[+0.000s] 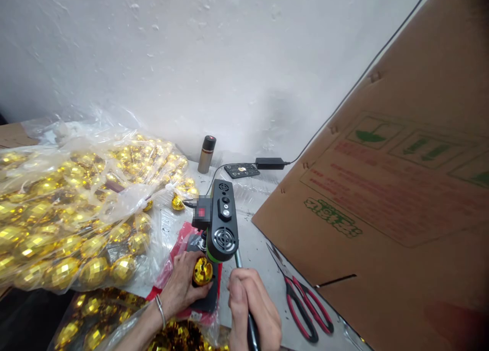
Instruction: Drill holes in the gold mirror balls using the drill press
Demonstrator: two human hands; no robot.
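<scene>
Fingers: left hand around 1 gold ball, right hand around 1 black handle.

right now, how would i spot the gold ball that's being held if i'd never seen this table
Left of the big cardboard box is a black device with two round grilles. Just below it in the view, the left hand holds a mirror-faceted gold ball. Similar balls lie around; only this one is in a hand.

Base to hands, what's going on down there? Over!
Left hand holding gold ball. Right hand gripping black handle. Scissors off to the right, clear of both hands.
</scene>
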